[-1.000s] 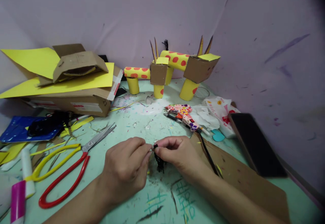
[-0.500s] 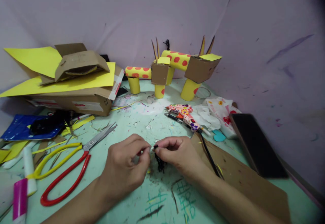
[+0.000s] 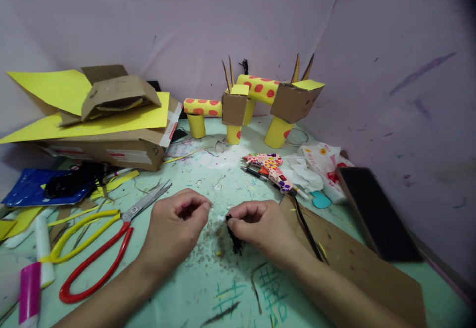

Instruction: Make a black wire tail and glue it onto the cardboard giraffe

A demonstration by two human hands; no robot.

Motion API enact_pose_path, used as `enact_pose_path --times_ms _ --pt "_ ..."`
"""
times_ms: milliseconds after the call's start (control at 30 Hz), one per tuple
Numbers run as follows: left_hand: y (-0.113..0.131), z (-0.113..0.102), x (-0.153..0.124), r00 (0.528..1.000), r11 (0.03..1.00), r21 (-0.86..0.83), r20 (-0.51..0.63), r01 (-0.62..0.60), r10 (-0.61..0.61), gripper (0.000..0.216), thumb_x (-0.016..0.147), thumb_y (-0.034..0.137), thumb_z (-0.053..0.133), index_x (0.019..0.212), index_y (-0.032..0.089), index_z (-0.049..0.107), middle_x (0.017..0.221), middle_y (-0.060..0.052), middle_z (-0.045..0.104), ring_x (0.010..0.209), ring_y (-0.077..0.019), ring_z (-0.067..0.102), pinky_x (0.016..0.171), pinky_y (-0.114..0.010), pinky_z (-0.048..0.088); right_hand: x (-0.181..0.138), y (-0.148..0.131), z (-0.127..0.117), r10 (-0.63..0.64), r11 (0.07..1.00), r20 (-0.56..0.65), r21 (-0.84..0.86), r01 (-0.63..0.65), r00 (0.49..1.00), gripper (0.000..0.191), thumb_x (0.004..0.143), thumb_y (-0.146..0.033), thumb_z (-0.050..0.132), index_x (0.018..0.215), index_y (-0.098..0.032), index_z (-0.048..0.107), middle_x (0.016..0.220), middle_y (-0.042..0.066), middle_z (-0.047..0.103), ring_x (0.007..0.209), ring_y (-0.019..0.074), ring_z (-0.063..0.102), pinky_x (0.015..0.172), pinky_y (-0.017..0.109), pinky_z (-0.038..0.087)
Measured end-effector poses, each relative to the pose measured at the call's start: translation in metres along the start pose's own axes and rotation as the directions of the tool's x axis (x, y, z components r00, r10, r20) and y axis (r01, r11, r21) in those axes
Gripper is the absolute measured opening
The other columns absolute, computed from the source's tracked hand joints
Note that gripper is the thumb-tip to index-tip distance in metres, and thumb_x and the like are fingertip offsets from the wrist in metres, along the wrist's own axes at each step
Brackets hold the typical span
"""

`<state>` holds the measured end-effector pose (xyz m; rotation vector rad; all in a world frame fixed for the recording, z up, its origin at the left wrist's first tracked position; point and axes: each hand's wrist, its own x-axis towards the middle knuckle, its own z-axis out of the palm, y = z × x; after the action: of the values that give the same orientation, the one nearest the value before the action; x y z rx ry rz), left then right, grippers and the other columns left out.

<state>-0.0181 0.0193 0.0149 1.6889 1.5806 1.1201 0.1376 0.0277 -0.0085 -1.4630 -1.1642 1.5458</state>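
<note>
Left and right hands at work over a green tabletop (image 3: 174, 293), drawn apart. The right hand (image 3: 264, 226) pinches the upper end of a short black yarn tassel (image 3: 235, 243) between thumb and forefinger; the loose strands hang toward the near side, just above or upon the surface. The left hand (image 3: 176, 224), formerly meeting the right at the tassel's top, now stands to the left with a gap between them. Its thumb and forefinger are brought close together; whether they grip some fine scrap cannot be told. The separation leaves the tassel in the right hand's sole keeping and its tied end more exposed, suggesting a pause in the two-handed handling there.

To the left, scissors (image 3: 128, 216) with one yellow and one red handle lie with blades pointing far and right. To the right, a brown cardboard sheet (image 3: 368, 273) lies partly beneath the right forearm, a dark phone (image 3: 379, 214) beyond it. Farther off lies a flower-patterned glue gun (image 3: 273, 169); at the far side stand a smaller spotted figure (image 3: 233, 109) and a larger spotted figure (image 3: 293, 102).
</note>
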Motion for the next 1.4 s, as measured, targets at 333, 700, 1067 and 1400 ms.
enact_pose_path --times_ms 333,700,1067,1400 --pt "-0.003 -0.003 0.0 0.977 0.954 -0.231 0.137 0.191 -0.162 0.013 0.07 0.027 0.059 0.062 0.017 0.062 0.049 0.004 0.051 0.048 -0.0091 0.042 0.046 -0.021 0.033 -0.002 0.004 -0.003 -0.288 0.946 0.086 -0.132 0.297 0.954 0.006 0.058 -0.014 0.061 0.055 -0.017 0.064 0.099 0.01 0.068 0.095 0.0214 0.062 0.079 0.031 0.046" --pt "-0.008 0.001 -0.005 0.928 0.934 -0.096 0.112 -0.344 0.354 0.013 0.078 0.014 0.057 0.07 0.016 0.067 0.067 -0.002 0.061 0.062 -0.0116 0.057 0.054 -0.021 0.044 -0.002 -0.005 -0.007 0.003 0.978 0.179 0.206 -0.04 0.984 0.01 0.053 -0.024 0.07 0.056 -0.015 0.066 0.071 0.002 0.069 0.054 0.0077 0.05 0.054 0.022 0.039" --pt "-0.011 -0.003 -0.002 0.92 0.935 -0.143 0.184 -0.323 0.346 0.01 0.077 0.017 0.057 0.073 0.018 0.066 0.077 -0.003 0.06 0.063 -0.0111 0.056 0.05 -0.02 0.042 0.0 -0.001 -0.008 0.082 0.957 0.232 0.252 -0.141 0.969 0.017 0.048 -0.026 0.077 0.055 -0.015 0.066 0.047 -0.005 0.057 0.044 0.0051 0.044 0.047 0.02 0.032" --pt "-0.018 -0.005 -0.005 0.838 0.87 -0.066 0.242 -0.489 0.489 0.015 0.076 0.009 0.051 0.081 0.02 0.061 0.087 -0.002 0.057 0.076 -0.0136 0.057 0.064 -0.026 0.047 0.0 0.001 -0.007 0.062 0.981 0.243 0.161 -0.104 0.968 0.01 0.053 -0.021 0.072 0.058 -0.014 0.067 0.048 -0.005 0.055 0.046 0.005 0.042 0.049 0.021 0.031"
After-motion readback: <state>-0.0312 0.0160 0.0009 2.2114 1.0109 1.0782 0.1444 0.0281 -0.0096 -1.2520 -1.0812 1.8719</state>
